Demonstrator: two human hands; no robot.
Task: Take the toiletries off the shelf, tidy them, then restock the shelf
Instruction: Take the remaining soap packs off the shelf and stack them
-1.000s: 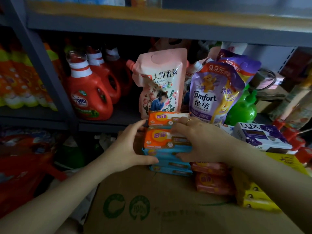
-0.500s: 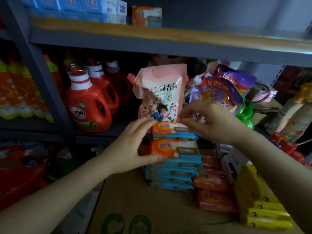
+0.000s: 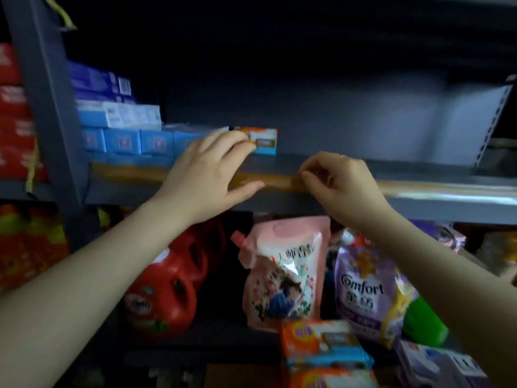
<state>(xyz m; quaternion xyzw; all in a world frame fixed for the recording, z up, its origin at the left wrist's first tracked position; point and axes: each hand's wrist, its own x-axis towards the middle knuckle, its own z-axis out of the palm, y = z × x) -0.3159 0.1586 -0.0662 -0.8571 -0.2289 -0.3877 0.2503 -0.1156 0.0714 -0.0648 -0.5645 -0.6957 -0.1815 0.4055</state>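
Observation:
An orange-and-blue soap pack [image 3: 263, 141] lies on the upper grey shelf [image 3: 419, 189], beside a row of blue boxes [image 3: 123, 141]. My left hand [image 3: 212, 169] reaches over the shelf edge, its fingertips touching the left end of that pack and its thumb spread along the edge. My right hand [image 3: 335, 180] hovers at the shelf edge to the right with its fingers curled and nothing in it. Low in the view is a stack of the same soap packs [image 3: 321, 343].
The lower shelf holds red detergent jugs [image 3: 159, 301], a pink refill pouch [image 3: 282, 273], a purple Comfort pouch [image 3: 363, 292] and a green bottle [image 3: 425, 320]. A white-and-purple box [image 3: 436, 365] lies at the bottom right. Red packs [image 3: 14, 113] fill the bay on the left.
Both hands left the soap stack and rose to the upper shelf as the view tilted up. My left hand now touches the pack on the shelf.

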